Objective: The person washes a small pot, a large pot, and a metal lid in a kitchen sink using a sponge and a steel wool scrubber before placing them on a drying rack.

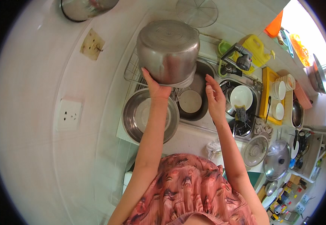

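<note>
A large stainless-steel pot is upside down over the wire dish rack, its base facing up. My left hand grips the pot near its lower rim, the thumb against the side; the other fingers are mostly hidden. Whether the rack carries any of the pot's weight, I cannot tell. My right hand is apart from the pot, empty, with fingers slightly spread above the divider of the double sink. Under my left forearm lies a wide steel basin. A pale round item sits in the left sink bowl.
The right sink bowl holds a white bowl and a scrubber. Behind are a faucet and a yellow jug. A yellow tray with white bowls, a glass lid and a clear lid lie to the right.
</note>
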